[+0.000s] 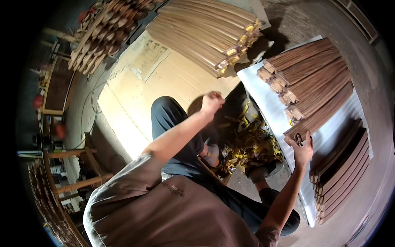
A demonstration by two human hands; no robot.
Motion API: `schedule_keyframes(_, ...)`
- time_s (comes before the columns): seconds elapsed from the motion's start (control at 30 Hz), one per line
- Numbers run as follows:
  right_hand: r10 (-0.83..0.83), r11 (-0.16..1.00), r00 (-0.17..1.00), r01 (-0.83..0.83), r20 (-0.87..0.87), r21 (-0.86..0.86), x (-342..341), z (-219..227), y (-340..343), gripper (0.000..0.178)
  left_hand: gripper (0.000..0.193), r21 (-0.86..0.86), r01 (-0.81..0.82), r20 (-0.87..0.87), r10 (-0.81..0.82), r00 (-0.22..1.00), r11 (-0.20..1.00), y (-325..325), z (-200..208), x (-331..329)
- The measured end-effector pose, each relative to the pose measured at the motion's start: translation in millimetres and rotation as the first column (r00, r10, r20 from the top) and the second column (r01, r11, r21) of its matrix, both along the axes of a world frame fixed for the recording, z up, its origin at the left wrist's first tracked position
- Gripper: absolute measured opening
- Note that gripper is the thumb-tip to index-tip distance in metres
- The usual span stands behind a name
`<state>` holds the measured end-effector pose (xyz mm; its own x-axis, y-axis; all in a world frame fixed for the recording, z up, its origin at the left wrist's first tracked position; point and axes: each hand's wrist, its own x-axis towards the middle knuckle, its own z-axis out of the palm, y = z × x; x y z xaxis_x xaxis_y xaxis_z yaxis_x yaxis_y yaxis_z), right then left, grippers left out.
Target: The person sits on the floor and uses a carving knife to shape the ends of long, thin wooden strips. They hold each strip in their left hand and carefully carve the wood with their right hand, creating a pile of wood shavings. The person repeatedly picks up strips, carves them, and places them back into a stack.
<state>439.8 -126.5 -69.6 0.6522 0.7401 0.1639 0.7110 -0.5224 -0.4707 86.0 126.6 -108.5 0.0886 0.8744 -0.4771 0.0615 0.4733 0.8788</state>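
In front of my raised knee, my left hand [213, 103] is held in the air with its fingers curled together. It is slightly blurred, and whatever may be in the fingers does not show. On the right, my right hand [302, 151] grips the near end of a brown wooden slat [319, 113], thumb and fingers around its dark notched end. This slat lies against a stack of similar curved slats [312, 68] on a white sheet [257, 84]. A bit of yellow strip [291, 122] shows beside the slat's end.
Yellow strips and scraps [253, 144] litter the floor between my feet. Slats with yellow-wrapped ends [205, 31] lie on cardboard [135, 90] ahead. Darker curved slats [345, 173] sit at right. Shaped wooden pieces [105, 33] are piled far left, near a wooden frame [78, 185].
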Motion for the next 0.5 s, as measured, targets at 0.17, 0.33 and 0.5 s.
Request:
schedule_keyframes(0.17, 0.016, 1.0, 0.991, -0.015, -0.133, 0.01, 25.1, 11.6, 20.5, 0.083, 0.025, -0.193, -0.364, 0.002, 0.371, 0.929, 0.911, 91.3, -14.0, -16.4)
schedule_keyframes(0.33, -0.012, 1.0, 0.997, 0.01, -0.073, -0.016, 71.0, -6.7, 31.8, 0.079, 0.033, -0.009, -0.371, -0.205, 0.362, 0.909, 0.928, 152.3, -1.4, -2.7)
schedule_keyframes(0.5, -0.07, 0.996, 0.997, 0.068, -0.036, -0.057, 63.6, 15.8, 29.3, 0.07, 0.031, -0.09, -0.35, -0.264, 0.316, 0.911, 0.932, 191.8, -19.6, 6.8)
